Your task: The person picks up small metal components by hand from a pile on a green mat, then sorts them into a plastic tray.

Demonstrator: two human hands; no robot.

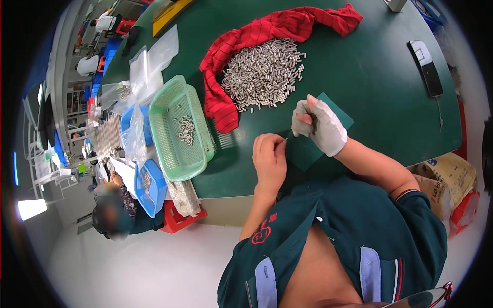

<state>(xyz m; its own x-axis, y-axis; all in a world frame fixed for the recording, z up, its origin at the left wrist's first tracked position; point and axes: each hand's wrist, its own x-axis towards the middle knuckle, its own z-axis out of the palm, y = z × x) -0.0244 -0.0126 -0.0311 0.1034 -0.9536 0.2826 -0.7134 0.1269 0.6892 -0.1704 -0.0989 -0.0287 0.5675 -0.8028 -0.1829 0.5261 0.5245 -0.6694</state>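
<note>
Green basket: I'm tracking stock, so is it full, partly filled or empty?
Partly filled: a small heap of metal pins lies in the green basket, with much of its bottom bare around them.

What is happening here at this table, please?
A person works with both hands close together near a green mat. The bare left hand has its thumb and finger near each other; the gloved right hand is over the mat. Whether either holds something small, I cannot tell. Beyond them lies a pile of metal pieces, partly bordered by a red cloth. More pieces lie in the green basket.
</note>
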